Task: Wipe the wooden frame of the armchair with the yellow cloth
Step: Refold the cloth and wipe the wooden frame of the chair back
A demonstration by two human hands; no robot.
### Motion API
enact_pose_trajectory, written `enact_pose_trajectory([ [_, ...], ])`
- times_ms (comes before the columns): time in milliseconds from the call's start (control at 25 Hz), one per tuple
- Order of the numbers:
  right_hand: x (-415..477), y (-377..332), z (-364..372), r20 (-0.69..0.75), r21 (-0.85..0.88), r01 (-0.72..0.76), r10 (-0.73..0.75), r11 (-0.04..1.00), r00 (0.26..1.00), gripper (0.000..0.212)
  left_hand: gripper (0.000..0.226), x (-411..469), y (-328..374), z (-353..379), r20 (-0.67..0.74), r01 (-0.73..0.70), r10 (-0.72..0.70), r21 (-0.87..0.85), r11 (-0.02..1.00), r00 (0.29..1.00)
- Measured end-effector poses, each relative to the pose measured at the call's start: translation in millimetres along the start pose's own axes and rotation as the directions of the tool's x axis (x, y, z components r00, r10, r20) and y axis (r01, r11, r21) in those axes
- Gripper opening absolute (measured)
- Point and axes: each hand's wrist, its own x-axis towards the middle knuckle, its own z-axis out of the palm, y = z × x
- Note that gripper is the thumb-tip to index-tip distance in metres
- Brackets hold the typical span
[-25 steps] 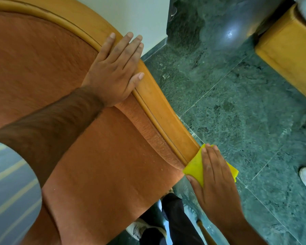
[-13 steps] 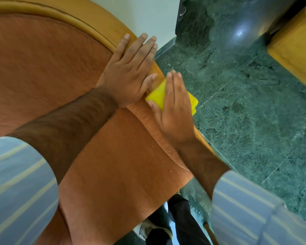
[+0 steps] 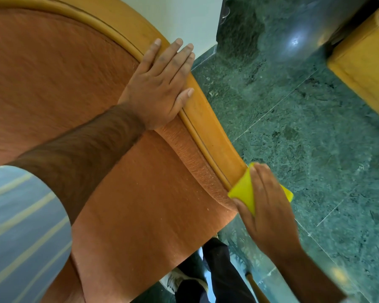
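Observation:
The armchair's curved wooden frame [image 3: 210, 127] runs from the top left down to the lower right, edging orange upholstery [image 3: 53, 84]. My left hand [image 3: 160, 88] lies flat with fingers spread on the upper part of the frame and the fabric beside it. My right hand [image 3: 265, 206] presses the folded yellow cloth [image 3: 243, 189] against the lower end of the frame. Most of the cloth is hidden under my palm and fingers.
Green marble floor [image 3: 304, 127] lies to the right of the chair. Another yellow wooden piece of furniture [image 3: 363, 62] stands at the upper right. A white wall [image 3: 195, 18] is behind the chair. My dark trouser leg [image 3: 219, 270] and shoe [image 3: 175, 281] show below.
My right hand slid the cloth from the frame's lower end up beside my left hand, then back down to the lower end. My left hand stayed on the frame.

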Motion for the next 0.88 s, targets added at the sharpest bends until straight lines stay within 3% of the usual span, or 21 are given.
enact_pose_trajectory([
  [160,-9.0,-0.1,-0.9,-0.022,0.052,-0.052,0.054,0.997,0.998,0.078,0.068,0.2,0.8,-3.6,0.031,0.003,-0.002,-0.025,1.000,1.000],
  [440,141.9,-69.3,13.9,-0.223,0.188,0.054,-0.011,0.981,0.975,0.076,0.068,-0.9,5.2,-6.2,0.057,0.027,-0.026,-0.015,1.000,0.998],
  [560,154.5,-78.3,13.9,-0.261,0.194,0.092,-0.039,0.977,0.964,0.078,0.068,-0.1,1.7,-13.5,0.129,0.031,-0.026,-0.037,0.999,0.991],
  [680,147.0,-57.4,3.2,-0.233,0.396,0.125,-0.032,0.910,0.972,0.083,0.063,1.0,9.0,-26.9,0.149,0.087,-0.065,-0.145,0.986,0.987],
  [760,147.4,-33.0,-8.3,-0.119,0.646,-0.091,0.218,0.758,0.969,0.080,0.052,-11.5,27.9,-33.1,0.020,0.232,-0.241,-0.354,0.906,0.970],
  [800,147.2,-20.4,-12.7,0.058,0.762,-0.284,0.375,0.582,0.925,0.077,0.046,-22.5,38.9,-35.0,-0.059,0.310,-0.380,-0.472,0.825,0.923],
  [840,145.8,-7.4,-16.8,0.280,0.822,-0.456,0.454,0.342,0.846,0.069,0.042,-33.5,54.2,-36.7,-0.077,0.388,-0.526,-0.587,0.711,0.847],
  [880,143.9,1.9,-16.8,0.477,0.816,-0.569,0.436,0.104,0.763,0.056,0.041,-42.8,70.4,-41.0,0.000,0.473,-0.644,-0.678,0.563,0.765],
])
